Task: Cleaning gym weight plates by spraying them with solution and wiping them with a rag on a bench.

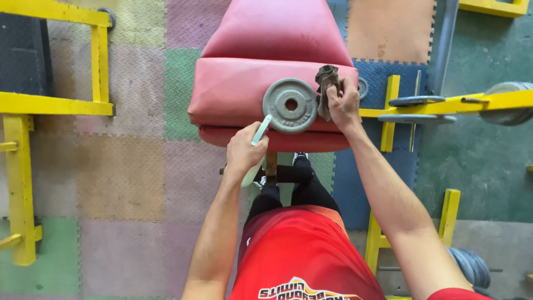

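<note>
A grey round weight plate [290,105] with a centre hole lies flat on the near end of a red padded bench [233,91]. My right hand [343,104] rests at the plate's right edge and grips a crumpled grey-brown rag [326,83]. My left hand [244,151] is at the bench's front edge, just left of and below the plate, closed around a slim white bottle [260,132] whose top points up toward the plate.
Yellow steel frames stand at the left [19,166] and right [388,114]. A bar with weight plates [508,103] lies on the right rack, and more plates [471,266] sit at bottom right. Coloured foam floor tiles [122,172] surround the bench.
</note>
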